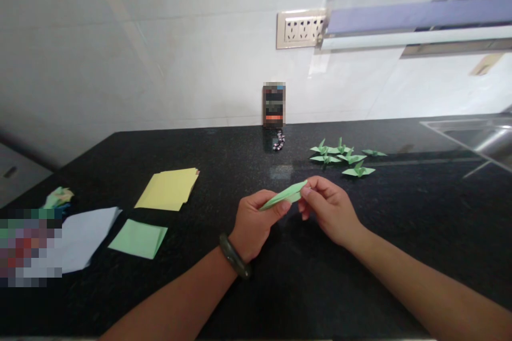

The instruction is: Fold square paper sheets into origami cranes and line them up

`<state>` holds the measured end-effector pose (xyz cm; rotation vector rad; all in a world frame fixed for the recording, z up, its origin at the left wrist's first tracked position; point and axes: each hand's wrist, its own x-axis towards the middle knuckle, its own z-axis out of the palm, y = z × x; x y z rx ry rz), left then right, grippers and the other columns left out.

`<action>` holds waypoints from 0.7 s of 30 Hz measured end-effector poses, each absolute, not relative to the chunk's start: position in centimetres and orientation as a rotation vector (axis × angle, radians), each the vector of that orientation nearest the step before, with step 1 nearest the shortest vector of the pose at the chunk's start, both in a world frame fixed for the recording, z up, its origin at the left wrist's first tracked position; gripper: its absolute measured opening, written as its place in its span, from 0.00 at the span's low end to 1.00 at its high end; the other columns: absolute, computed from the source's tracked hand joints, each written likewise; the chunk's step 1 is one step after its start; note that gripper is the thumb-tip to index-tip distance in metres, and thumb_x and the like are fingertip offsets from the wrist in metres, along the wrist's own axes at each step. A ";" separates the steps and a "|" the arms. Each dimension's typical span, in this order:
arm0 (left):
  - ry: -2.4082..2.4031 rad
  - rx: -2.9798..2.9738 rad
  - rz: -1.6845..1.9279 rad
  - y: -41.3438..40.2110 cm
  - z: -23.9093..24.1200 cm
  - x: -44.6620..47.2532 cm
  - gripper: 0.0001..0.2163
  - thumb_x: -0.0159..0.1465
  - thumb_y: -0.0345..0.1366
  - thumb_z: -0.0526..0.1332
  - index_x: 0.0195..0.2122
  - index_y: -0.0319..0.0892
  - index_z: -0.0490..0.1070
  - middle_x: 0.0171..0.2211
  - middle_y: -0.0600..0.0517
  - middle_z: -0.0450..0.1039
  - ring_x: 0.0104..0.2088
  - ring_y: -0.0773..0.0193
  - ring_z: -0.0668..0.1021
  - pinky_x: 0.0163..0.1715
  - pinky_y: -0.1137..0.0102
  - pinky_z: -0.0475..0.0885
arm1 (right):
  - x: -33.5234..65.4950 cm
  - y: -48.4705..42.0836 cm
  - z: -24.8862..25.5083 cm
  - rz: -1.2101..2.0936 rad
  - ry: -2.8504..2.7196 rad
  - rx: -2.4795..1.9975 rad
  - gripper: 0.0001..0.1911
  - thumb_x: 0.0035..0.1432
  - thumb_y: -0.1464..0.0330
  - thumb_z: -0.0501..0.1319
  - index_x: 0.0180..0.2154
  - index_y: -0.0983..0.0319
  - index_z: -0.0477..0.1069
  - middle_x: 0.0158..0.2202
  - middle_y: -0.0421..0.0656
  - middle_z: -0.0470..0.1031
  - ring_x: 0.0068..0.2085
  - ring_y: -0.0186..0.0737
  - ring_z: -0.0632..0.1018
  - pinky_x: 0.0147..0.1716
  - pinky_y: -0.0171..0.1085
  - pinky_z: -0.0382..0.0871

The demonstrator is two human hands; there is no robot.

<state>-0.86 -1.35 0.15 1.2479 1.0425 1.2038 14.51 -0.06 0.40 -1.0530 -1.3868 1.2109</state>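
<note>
Between my two hands, above the dark counter, is a partly folded piece of light green origami paper (286, 195). My left hand (256, 224), with a dark bangle (234, 257) at its wrist, is closed on the paper's left part, thumb on the near side. The thumb and fingertips of my right hand (330, 210) pinch its right tip. Several folded green paper cranes (359, 170) stand beyond my right hand. To the left lie a folded green paper sheet (139, 238) and a stack of yellow paper (168, 189).
White paper sheets (90, 237) and a crumpled multicoloured bundle (59, 198) lie at the far left of the black countertop (224, 154). A phone (274, 105) with a beaded strap (279, 141) leans on the tiled wall. A metal sink (480, 136) is at the right edge.
</note>
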 end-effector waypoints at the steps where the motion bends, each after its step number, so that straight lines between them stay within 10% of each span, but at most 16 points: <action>1: 1.050 1.261 1.208 -1.4 0.1 -0.8 0.06 0.51 0.36 0.65 0.27 0.38 0.75 0.23 0.54 0.71 0.24 0.70 0.69 0.26 0.74 0.63 | 14.7 0.0 0.4 1.171 -1.426 -1.066 0.09 0.54 0.63 0.56 0.26 0.61 0.63 0.18 0.36 0.65 0.19 0.30 0.67 0.19 0.32 0.63; 21: 1.152 1.717 1.093 -1.8 0.0 -0.9 0.14 0.62 0.40 0.52 0.40 0.41 0.72 0.27 0.54 0.74 0.20 0.72 0.70 0.21 0.76 0.64 | 14.4 0.0 0.0 1.299 -1.361 -0.924 0.09 0.47 0.65 0.64 0.26 0.63 0.68 0.19 0.36 0.68 0.18 0.26 0.65 0.16 0.27 0.61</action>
